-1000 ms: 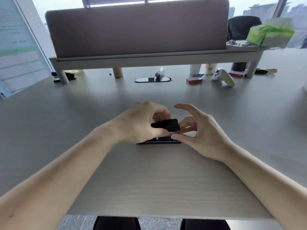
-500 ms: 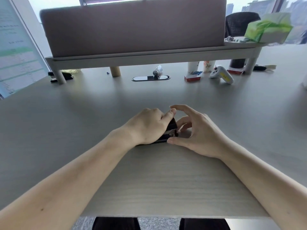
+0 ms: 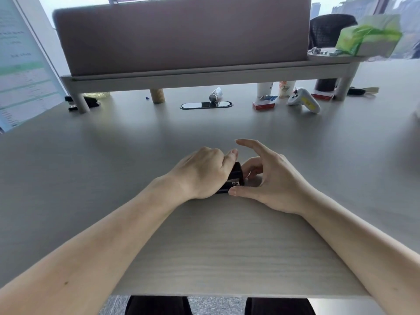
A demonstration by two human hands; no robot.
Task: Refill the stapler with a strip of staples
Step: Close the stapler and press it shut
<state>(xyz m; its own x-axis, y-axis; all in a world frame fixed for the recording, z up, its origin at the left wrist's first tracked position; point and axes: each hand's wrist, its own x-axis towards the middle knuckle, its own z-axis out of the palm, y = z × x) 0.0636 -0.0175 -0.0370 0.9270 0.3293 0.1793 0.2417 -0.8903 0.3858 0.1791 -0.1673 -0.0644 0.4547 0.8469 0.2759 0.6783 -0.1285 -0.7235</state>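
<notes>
1. The desk [image 3: 227, 258] is pale, matte wood grain with a straight near edge.
2. The left hand [image 3: 202, 173], knuckles up, is curled down over the stapler [image 3: 235, 178], hiding most of it; only a black end with a glint of metal shows.
3. The right hand [image 3: 270, 178] rests beside that end: thumb touching the base, other fingers loosely spread, forefinger raised.
4. The staples cannot be made out.

Pale wood-grain desk [image 3: 227, 258], wide, lit grey from behind. Along its far edge a raised shelf [image 3: 204, 76] on short round legs carries a mauve fabric partition [image 3: 181, 35]. Oval cable port [image 3: 206, 105] set in the desk below it. Windows [image 3: 322, 3] behind show hazy daylight and city towers. Dark mesh chair [image 3: 329, 30] beyond the far right corner. Speckled grey floor [image 3: 216, 305] under the near edge.
</notes>
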